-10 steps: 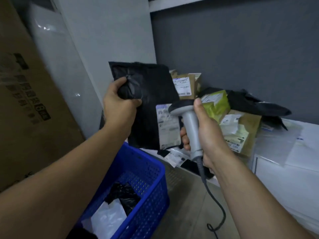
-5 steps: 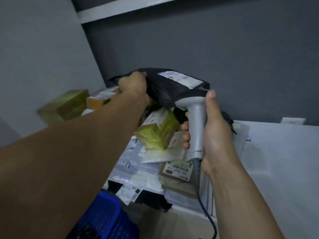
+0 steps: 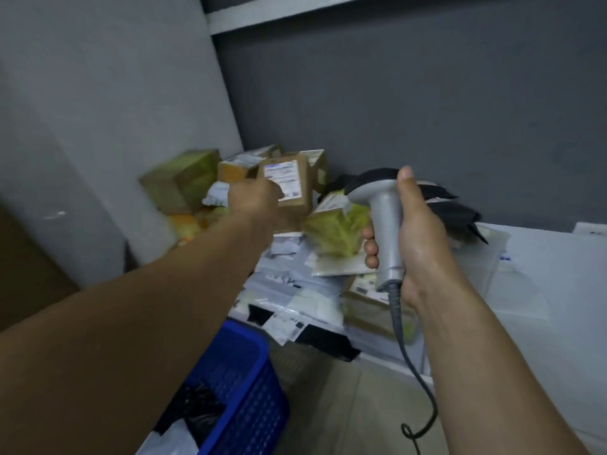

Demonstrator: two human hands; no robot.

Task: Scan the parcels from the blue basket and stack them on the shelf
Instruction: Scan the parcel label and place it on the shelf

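My right hand (image 3: 418, 238) grips the grey handheld scanner (image 3: 386, 224) upright over the parcel pile, its cable (image 3: 423, 382) hanging down. My left hand (image 3: 253, 200), blurred, hovers in front of a brown box (image 3: 292, 185) with a white label and holds nothing. The black parcel (image 3: 453, 210) lies on the pile behind the scanner, against the grey wall. The blue basket (image 3: 253, 382) sits at the bottom left, under my left forearm. A black bag (image 3: 193, 408) and a white bag (image 3: 174, 438) are inside it.
The white shelf (image 3: 551, 274) carries a heap of parcels: brown and green-taped boxes (image 3: 184, 182) in the corner, a yellow-green packet (image 3: 335, 231), several white mailers (image 3: 289, 284). Grey walls close the left and back. A brown carton edge (image 3: 19, 274) stands at far left.
My left hand carried the black parcel up from over the basket onto the pile and let go; it now pulls back left, holding nothing. The scanner stayed in my right hand.
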